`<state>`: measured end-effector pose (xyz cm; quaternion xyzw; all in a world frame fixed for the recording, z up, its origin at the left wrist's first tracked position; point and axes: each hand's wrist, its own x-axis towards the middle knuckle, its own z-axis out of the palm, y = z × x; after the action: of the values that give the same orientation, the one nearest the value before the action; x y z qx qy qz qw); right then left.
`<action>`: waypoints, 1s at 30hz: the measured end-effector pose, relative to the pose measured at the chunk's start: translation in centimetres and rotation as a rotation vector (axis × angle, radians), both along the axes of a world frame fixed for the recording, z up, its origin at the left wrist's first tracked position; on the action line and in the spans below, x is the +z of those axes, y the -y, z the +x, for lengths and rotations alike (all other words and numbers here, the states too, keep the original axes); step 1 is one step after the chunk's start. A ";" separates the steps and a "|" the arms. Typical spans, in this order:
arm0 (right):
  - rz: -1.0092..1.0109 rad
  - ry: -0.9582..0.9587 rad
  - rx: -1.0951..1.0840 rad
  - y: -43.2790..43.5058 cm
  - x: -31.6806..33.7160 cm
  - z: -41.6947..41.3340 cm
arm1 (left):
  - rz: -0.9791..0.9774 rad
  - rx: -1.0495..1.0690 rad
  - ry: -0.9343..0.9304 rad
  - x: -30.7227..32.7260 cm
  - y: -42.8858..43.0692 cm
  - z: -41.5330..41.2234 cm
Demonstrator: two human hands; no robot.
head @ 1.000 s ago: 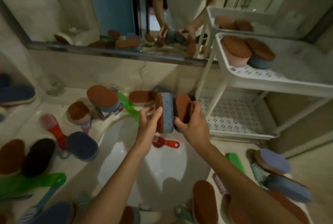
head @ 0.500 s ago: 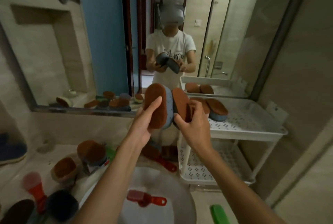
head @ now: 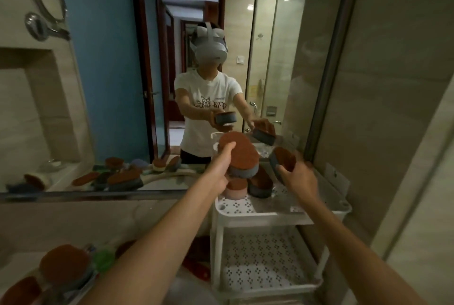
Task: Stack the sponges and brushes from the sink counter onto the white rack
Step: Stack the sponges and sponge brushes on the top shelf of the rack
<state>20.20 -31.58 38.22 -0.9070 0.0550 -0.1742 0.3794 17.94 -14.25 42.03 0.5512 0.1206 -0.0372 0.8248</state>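
Left hand [head: 218,172] grips a brown-topped grey sponge [head: 242,157], thumb across its top, above the white rack [head: 270,216] top shelf. Right hand [head: 301,178] curls round a second sponge [head: 282,158], tilted, just beside the first. Below them a pink-based sponge [head: 236,189] and a grey-based sponge [head: 261,185] sit on the shelf, touching.

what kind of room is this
Most likely a home bathroom: a wide wall mirror runs above the counter, a glass shower screen with taps shows in its reflection, and a white rack holds sponges.
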 end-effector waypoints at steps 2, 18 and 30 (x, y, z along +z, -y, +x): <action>-0.008 -0.091 0.027 1.1 -1.0 1.3 | -0.027 0.003 -0.027 -0.5 0.9 1.3; -0.395 -0.239 0.239 1.6 -3.4 4.5 | -0.171 0.123 -0.096 -2.9 1.8 3.1; 0.058 0.083 0.434 2.2 -1.6 0.5 | -0.113 -0.099 0.012 -1.6 5.9 3.4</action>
<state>20.73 -33.77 36.64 -0.8782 -0.1523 -0.1241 0.4360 21.32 -20.13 40.47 0.5092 0.0858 -0.0815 0.8525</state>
